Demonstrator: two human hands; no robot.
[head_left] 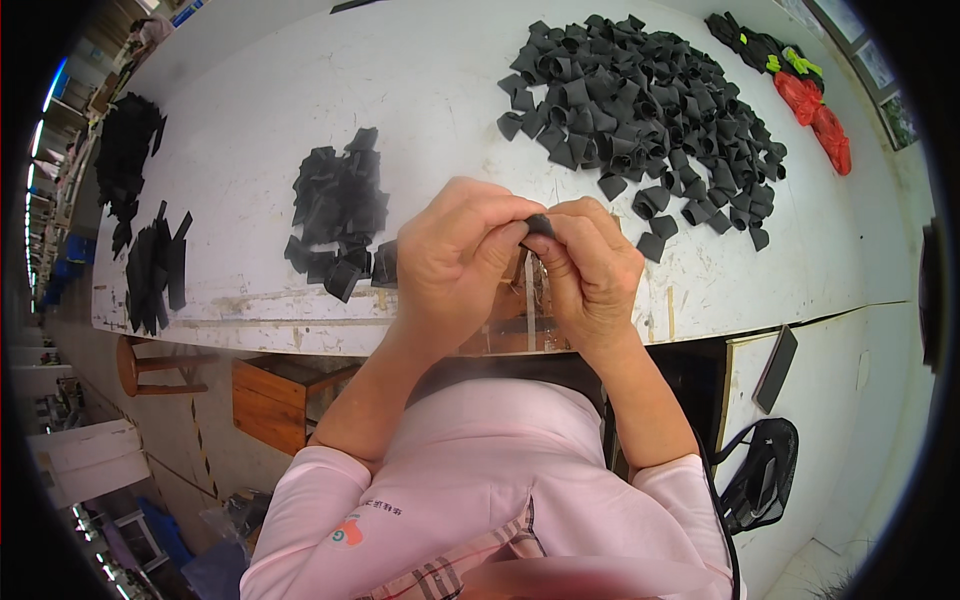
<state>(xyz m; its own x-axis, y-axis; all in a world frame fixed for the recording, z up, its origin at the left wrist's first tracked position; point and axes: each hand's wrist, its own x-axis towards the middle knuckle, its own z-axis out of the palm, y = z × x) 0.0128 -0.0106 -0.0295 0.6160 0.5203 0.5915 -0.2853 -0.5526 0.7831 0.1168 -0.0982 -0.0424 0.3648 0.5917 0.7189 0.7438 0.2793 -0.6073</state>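
Over the white table (440, 120), my two hands meet near its front edge. My left hand (448, 255) and my right hand (592, 265) pinch a small black fabric piece (540, 226) between thumbs and fingertips. Much of that piece is hidden by the fingers. Just left of my left hand lies a heap of black fabric pieces (340, 195), some flat and some curled. Beyond my right hand spreads a large pile of short black fabric loops (640, 110). Below the held piece, a brown patch (508, 305) shows at the table edge.
Black strips (155, 270) and a dark bundle (125, 150) lie at the far left. A red plastic bag (815, 120) sits at the back right beside black and neon-yellow cloth (765, 50). A stool (130, 365), a wooden box (270, 405) and a black mesh bag (765, 475) are below table height.
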